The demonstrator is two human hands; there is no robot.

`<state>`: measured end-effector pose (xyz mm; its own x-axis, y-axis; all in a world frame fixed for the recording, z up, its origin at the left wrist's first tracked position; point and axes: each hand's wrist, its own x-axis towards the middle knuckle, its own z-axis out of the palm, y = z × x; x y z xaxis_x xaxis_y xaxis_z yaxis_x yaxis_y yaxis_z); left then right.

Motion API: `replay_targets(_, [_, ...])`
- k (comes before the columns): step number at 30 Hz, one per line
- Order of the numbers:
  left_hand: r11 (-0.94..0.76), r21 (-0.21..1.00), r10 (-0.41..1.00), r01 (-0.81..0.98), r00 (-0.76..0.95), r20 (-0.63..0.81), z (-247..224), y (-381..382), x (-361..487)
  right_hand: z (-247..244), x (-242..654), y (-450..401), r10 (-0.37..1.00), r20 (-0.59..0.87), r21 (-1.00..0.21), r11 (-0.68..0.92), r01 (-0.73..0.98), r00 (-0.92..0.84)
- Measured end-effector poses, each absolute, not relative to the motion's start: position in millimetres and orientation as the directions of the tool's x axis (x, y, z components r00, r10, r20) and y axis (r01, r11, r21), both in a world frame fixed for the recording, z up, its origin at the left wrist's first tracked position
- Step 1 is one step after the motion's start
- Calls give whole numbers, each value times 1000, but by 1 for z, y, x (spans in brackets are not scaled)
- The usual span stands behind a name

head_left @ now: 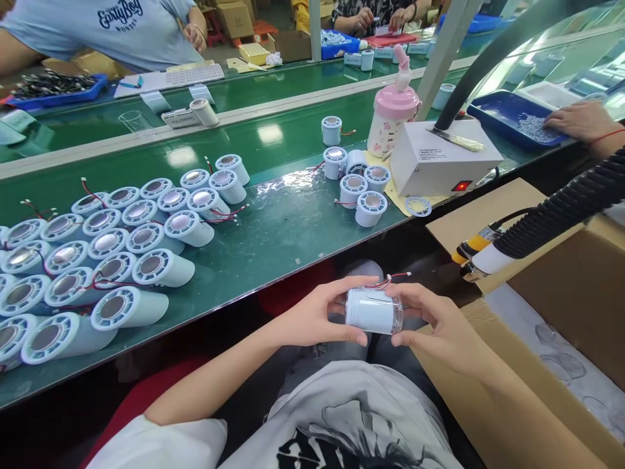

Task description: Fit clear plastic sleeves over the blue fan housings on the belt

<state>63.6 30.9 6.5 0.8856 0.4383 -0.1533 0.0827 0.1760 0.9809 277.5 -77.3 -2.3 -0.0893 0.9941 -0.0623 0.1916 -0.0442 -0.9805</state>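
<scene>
A light blue cylinder (370, 310) lies sideways above my lap, partly inside a clear plastic cup (398, 315). My left hand (325, 312) grips the cylinder's left end between thumb and fingers. On the other side, my right hand (432, 319) has its thumb and fingers closed on the clear cup. Thin red and black wires (388, 281) with a white connector stick out over the top of the cylinder. How far the cylinder sits in the cup is hard to make out through the plastic.
Rows of similar light blue cylinders (129, 307) stand on the green bench (273, 241), with a smaller group (354, 185) near a pink-lidded bottle (396, 114). Right are a white device (442, 156), a black hose (561, 202) and an open cardboard box (551, 326). Co-workers sit across.
</scene>
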Motion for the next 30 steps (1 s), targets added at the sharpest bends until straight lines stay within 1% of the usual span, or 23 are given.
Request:
replay_targets(8, [73,994,459,85,882,-109,11,29,61,-4,277,-79,979,-159,-987,-161,-11,-127])
replay_targets(14, [5,998,461,68,885,-62,13,29,61,-6,275,-78,952,-278,-940,-297,-169,-127])
replay_targets(17, [-19,998,465,54,885,-39,13,28,60,-8,273,-77,942,-311,-914,-332,-233,-123])
replay_targets(23, [-29,998,464,53,885,-33,13,28,60,-13,273,-74,923,-337,-883,-379,-277,-186])
replay_targets(27, [-48,997,465,55,885,-27,12,28,60,-10,271,-73,899,-397,-859,-435,-269,-186])
replay_targets(30, [-84,996,459,38,888,5,12,28,60,-7,267,-72,881,-437,-830,-473,-296,-183])
